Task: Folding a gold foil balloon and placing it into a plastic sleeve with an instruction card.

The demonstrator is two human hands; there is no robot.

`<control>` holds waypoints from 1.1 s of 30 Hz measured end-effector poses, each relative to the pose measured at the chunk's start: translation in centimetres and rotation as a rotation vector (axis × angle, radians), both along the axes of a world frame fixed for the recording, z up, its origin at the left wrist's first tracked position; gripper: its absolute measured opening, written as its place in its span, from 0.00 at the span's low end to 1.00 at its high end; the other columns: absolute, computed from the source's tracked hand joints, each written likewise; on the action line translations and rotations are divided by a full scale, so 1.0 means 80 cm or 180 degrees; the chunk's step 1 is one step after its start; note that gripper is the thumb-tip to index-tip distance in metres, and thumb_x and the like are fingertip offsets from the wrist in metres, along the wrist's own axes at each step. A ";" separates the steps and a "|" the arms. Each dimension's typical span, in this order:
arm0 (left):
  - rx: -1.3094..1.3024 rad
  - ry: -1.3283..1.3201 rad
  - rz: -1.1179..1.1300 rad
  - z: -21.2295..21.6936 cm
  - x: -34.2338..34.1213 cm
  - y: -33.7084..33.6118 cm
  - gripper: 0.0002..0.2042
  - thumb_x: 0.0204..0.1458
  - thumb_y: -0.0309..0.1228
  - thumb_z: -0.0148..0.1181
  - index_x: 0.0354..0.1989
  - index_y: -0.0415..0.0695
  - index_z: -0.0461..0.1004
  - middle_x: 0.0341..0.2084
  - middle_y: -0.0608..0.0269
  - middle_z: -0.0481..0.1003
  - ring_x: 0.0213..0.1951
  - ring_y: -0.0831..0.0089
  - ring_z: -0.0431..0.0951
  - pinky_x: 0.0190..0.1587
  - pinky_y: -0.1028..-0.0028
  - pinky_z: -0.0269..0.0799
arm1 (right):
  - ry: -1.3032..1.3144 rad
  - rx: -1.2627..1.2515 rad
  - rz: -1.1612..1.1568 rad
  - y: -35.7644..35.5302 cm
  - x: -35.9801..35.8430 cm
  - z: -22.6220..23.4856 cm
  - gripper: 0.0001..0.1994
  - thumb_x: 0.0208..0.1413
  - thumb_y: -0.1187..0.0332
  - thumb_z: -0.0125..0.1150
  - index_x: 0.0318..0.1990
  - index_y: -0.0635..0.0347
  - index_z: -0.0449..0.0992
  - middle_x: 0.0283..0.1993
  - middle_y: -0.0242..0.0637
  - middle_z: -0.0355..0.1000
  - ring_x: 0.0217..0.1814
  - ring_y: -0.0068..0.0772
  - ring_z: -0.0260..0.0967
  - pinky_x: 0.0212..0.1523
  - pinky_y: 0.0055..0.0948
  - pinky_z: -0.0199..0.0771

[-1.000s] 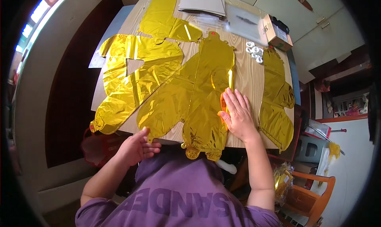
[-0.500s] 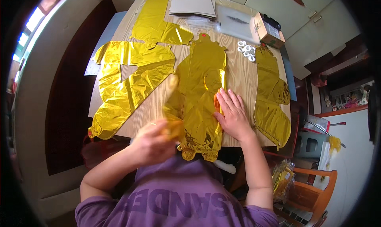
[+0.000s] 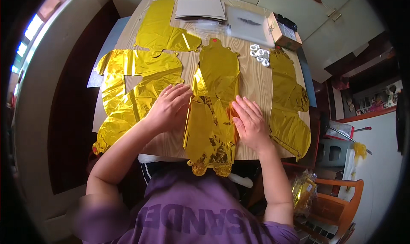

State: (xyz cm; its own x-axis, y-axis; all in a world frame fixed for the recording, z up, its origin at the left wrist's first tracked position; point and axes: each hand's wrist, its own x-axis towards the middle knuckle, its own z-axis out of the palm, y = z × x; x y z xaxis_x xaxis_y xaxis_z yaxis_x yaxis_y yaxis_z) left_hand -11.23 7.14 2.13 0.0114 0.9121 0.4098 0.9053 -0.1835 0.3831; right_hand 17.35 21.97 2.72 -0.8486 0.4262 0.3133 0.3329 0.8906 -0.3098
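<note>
foil [image 3: 213, 90] lies lengthwise on the table [image 3: 255, 84] between your hands, its near end jutting past the edge. your left hand [image 3: 169, 107] is flat with fingers extended by its left side, contact unclear; your right hand [image 3: 253, 123] is flat along its right side, fingers outstretched. white rings [image 3: 260, 55] sit near the box [image 3: 282, 34], beyond your right hand.

- Purple shirt [image 3: 171, 197]: one row of large, dark capital letters [image 3: 197, 221] across the front, running into creases at the left end;
- Brown box [image 3: 274, 30]: a greyish, label-like patch [image 3: 289, 32] on top, too small to read;
- Gold foil piece [image 3: 218, 67]: a red spot [image 3: 214, 40] on its top tab, any sign on it indistinct.
</note>
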 end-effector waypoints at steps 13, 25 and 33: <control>-0.0708 0.0255 -0.0181 0.000 0.024 0.013 0.35 0.63 0.46 0.53 0.73 0.36 0.54 0.73 0.44 0.53 0.75 0.50 0.50 0.76 0.52 0.42 | -0.0033 -0.0124 -0.0525 -0.025 -0.023 0.006 0.18 0.65 0.66 0.56 0.59 0.63 0.75 0.64 0.47 0.71 0.67 0.48 0.66 0.73 0.55 0.55; -0.0758 0.0596 -0.0302 -0.019 -0.001 0.028 0.35 0.63 0.46 0.53 0.73 0.37 0.55 0.73 0.47 0.54 0.75 0.51 0.50 0.75 0.50 0.42 | -0.0383 0.0189 -0.0209 0.022 -0.023 -0.015 0.18 0.63 0.64 0.59 0.58 0.59 0.76 0.67 0.39 0.69 0.72 0.45 0.61 0.75 0.53 0.48; -0.0790 0.0662 -0.0284 -0.014 0.003 0.026 0.36 0.63 0.49 0.53 0.73 0.37 0.55 0.74 0.47 0.54 0.75 0.51 0.50 0.75 0.50 0.42 | -0.0301 0.0246 -0.0187 0.018 -0.024 -0.008 0.18 0.62 0.65 0.60 0.57 0.59 0.76 0.66 0.39 0.70 0.71 0.45 0.62 0.75 0.52 0.49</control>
State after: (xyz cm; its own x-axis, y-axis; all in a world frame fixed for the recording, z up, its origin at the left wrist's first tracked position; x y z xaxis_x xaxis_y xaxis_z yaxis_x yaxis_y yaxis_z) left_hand -11.00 9.19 1.01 0.1557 0.9755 0.1558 0.9533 -0.1896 0.2349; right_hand 15.43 23.44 2.06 -0.8503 0.4537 0.2668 0.4097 0.8887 -0.2056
